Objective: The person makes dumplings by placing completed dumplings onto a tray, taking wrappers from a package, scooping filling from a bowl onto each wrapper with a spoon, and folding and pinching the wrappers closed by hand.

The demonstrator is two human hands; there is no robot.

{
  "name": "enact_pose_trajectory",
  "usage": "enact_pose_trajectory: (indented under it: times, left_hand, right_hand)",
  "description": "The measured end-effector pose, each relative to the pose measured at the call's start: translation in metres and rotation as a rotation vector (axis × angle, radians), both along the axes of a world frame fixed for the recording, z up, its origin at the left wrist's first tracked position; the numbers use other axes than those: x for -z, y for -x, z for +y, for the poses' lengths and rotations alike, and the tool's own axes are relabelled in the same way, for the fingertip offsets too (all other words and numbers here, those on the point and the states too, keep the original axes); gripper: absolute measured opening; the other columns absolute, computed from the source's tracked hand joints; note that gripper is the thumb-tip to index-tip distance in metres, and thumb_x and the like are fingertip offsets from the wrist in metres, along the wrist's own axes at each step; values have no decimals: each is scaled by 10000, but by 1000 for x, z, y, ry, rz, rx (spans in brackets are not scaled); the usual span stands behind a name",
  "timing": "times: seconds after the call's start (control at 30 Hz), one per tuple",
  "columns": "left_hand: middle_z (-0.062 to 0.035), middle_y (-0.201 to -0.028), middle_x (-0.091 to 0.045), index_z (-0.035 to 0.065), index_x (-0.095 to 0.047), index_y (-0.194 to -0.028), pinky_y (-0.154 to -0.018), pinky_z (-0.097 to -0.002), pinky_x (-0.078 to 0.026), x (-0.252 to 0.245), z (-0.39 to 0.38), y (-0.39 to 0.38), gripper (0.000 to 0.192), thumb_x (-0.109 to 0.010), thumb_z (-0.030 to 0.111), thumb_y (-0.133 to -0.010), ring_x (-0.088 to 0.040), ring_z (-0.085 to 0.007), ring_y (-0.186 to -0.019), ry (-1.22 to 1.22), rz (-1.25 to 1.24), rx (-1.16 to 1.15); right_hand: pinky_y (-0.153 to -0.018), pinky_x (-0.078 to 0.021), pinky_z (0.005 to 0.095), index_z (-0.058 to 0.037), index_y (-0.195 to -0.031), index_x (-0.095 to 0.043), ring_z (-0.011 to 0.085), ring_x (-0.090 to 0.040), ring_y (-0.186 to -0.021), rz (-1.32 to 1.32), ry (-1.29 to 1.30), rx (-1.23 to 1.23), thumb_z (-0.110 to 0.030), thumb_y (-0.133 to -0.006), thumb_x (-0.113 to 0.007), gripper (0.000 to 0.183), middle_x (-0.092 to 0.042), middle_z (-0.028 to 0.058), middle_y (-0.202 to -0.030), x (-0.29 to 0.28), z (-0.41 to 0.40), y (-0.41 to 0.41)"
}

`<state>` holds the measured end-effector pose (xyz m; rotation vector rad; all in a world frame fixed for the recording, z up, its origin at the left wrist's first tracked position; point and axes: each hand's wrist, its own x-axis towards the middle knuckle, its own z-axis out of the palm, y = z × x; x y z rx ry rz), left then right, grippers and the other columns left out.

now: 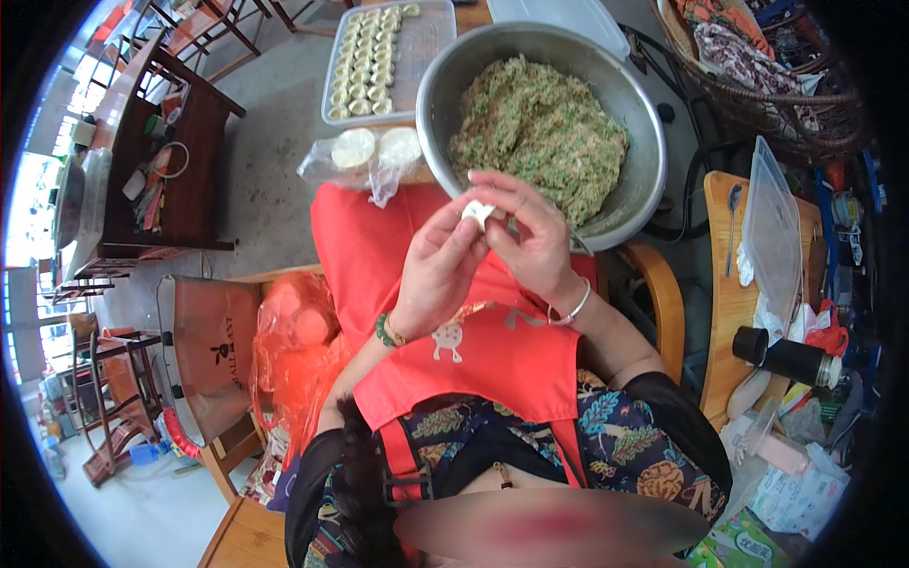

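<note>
Both my hands meet in front of the red apron [398, 227], at the near rim of a large steel bowl [650, 170]. My left hand [444, 255] pinches a small white dumpling [477, 213] between thumb and fingers. From the other side, the fingers of my right hand [529, 234] press on the same dumpling. Green-flecked minced filling [540, 135] fills much of the bowl. To its left, a clear plastic tray [422, 78] carries rows of shaped dumplings [362, 71]. Nearer me, round wrappers [353, 148] lie in stacks in a clear plastic bag [319, 160].
An orange plastic bag [295, 355] of round things sits at my left beside a tote bag [213, 348]. On the right, a wooden surface [724, 305] holds a spoon [733, 227], a plastic lid [770, 227] and a black flask [788, 358]. A wicker basket [788, 113] stands far right.
</note>
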<state>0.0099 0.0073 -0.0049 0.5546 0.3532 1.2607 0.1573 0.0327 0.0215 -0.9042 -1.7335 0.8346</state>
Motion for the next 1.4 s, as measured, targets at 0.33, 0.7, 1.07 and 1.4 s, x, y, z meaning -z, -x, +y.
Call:
enact_pose_trajectory:
  times: [0.33,0.7,1.07,1.4]
  left_hand:
    - [-102,-1297,-563,-24,-431,-1406,-1028,-322,-447,6,8,16,411,-482,131,-1029,-553,-167,-1185,78,20,-23]
    - [-130,-1359,-518,-33,-368,-1440,-1075,-413,-438,5,23,48,459,-429,207,-1054,-541,-197,-1217,131,-40,-81]
    - [-199,-1298,-575,-53,-441,-1381,-989,-388,-484,34,49,102,447,-406,250,-1054,-610,-267,-1133,282,191,-8]
    - [-162,-1324,-565,-35,-449,-1389,-1005,-372,-468,54,75,121,417,-434,203,-1047,-587,-252,-1177,332,189,133]
  right_hand:
    - [-812,-531,358,-44,-1083,-678,256,-624,-980,-266,-232,-20,41,-769,-667,326,-620,108,-1154,-19,22,2]
    - [-753,-520,382,-16,-917,-655,295,-625,-865,-624,-389,-354,-67,-823,-617,113,-620,123,-928,-55,75,29]
    - [-652,-548,322,10,-862,-701,220,-693,-678,-852,-296,-134,-110,-814,-680,130,-708,132,-766,-20,346,79]
    - [-787,-549,420,-70,-779,-740,350,-691,-802,-1110,-102,71,-128,-743,-637,124,-705,185,-824,69,503,113]
